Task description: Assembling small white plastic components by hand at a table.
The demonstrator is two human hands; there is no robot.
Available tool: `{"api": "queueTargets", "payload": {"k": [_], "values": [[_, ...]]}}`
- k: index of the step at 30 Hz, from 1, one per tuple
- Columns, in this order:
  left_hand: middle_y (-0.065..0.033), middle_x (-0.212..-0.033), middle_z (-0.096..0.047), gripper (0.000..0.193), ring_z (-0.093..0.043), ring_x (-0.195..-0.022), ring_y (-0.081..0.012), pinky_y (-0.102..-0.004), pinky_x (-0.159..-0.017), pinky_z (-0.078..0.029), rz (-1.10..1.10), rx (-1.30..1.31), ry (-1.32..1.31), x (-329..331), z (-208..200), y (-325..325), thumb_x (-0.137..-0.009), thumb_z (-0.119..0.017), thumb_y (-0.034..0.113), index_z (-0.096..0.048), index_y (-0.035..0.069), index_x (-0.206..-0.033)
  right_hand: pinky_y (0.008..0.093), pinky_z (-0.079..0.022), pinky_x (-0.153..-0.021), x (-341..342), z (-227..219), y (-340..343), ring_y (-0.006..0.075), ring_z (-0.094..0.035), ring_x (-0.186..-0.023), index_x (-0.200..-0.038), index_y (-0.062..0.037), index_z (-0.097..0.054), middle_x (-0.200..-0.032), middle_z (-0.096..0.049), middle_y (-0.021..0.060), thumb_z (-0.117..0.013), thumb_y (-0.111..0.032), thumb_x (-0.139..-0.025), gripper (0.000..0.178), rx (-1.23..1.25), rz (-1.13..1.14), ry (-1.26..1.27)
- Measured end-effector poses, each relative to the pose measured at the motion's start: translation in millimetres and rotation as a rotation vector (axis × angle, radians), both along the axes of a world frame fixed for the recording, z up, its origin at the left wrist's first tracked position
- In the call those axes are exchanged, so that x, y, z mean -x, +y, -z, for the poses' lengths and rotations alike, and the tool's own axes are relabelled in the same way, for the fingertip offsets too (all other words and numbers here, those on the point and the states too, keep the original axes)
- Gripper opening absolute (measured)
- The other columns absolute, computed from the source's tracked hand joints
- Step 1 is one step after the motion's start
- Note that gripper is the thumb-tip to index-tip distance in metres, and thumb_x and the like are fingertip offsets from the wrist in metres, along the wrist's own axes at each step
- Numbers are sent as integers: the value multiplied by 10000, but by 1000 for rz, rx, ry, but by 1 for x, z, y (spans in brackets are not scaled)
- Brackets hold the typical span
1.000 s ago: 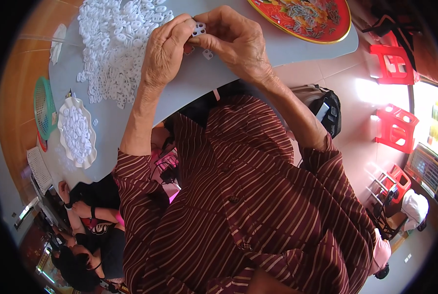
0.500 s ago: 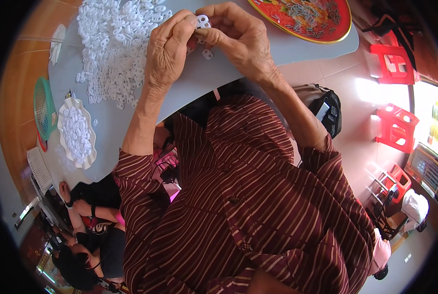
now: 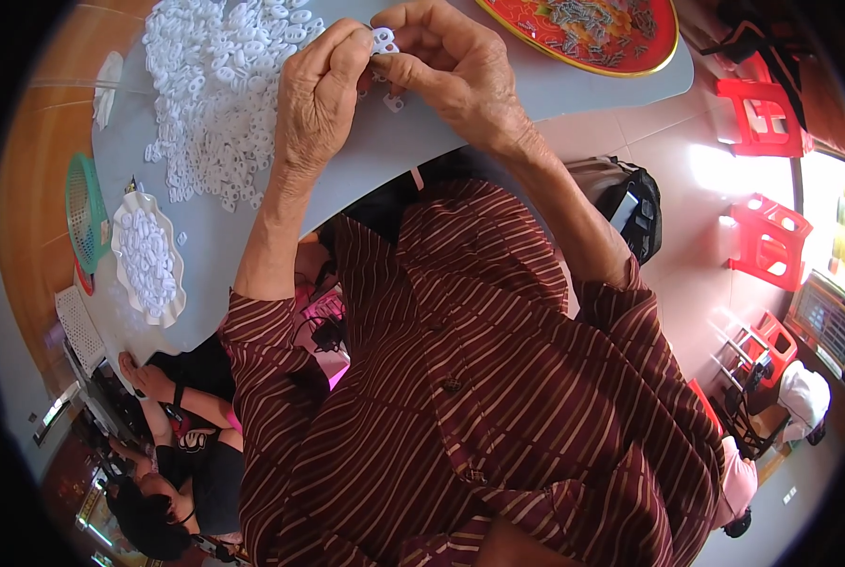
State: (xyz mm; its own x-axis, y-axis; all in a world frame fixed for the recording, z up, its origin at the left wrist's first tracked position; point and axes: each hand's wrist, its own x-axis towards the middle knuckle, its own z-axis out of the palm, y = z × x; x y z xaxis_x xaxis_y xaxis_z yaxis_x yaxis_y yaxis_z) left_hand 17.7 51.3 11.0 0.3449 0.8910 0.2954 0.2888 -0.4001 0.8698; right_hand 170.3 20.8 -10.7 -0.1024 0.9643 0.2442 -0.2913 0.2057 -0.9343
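Note:
At the table's edge, my left hand and my right hand meet, both closed in a pinch. Between their fingertips sits a small white plastic piece with round holes. The thumb and forefinger of my right hand grip it from one side, and my left fingertips press on the other. Another white piece lies on the table just below. To the left spreads a big heap of similar white pieces, partly behind my left hand. Whether a smaller part is also pinched is hidden by the fingers.
A red flowered tray holding many small grey metal bits stands at the right. Toward the left are a wavy white dish of white parts and a green basket. Another person sits at lower left; red stools stand at right.
The white piece has turned slightly between my fingers, and both hands have shifted a little to the left. The person at lower left has moved their hands slightly.

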Motion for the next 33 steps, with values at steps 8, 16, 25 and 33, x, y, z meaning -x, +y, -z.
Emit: {"api": "queueTargets", "payload": {"k": [8,16,25,33], "values": [[-27,-606,-463,281,-428,-562,-104,-272,-526,-381,6,65,60,3,-1,3,-933,-477,263,-559,2,-869,214,-500,-639,-1,0,-2,102,-625,-754,-1111,40,-528,-824,-631,72,-614,-35,-861,275,6,16,-90],[-10,-610,-498,282,-425,-564,-88,-259,-523,-374,-17,229,-59,-1,-2,0,-926,-474,274,-584,21,-868,222,-512,-651,1,-2,-1,105,-635,-757,-1117,52,-531,-873,-658,97,-610,-61,-872,282,11,80,-94],[-2,-603,-465,269,-384,-551,-76,-263,-498,-340,-24,36,-35,-3,3,1,-951,-477,246,-586,11,-877,224,-516,-652,1,-2,-1,102,-635,-748,-1112,47,-529,-835,-650,76,-600,-46,-867,272,11,122,-35],[-5,-591,-451,301,-383,-541,-87,-267,-487,-334,-2,3,1,-2,5,2,-957,-469,276,-568,12,-850,217,-509,-644,0,-1,-2,84,-619,-721,-1115,9,-541,-807,-639,53,-603,-28,-854,270,-11,173,-97]]}}
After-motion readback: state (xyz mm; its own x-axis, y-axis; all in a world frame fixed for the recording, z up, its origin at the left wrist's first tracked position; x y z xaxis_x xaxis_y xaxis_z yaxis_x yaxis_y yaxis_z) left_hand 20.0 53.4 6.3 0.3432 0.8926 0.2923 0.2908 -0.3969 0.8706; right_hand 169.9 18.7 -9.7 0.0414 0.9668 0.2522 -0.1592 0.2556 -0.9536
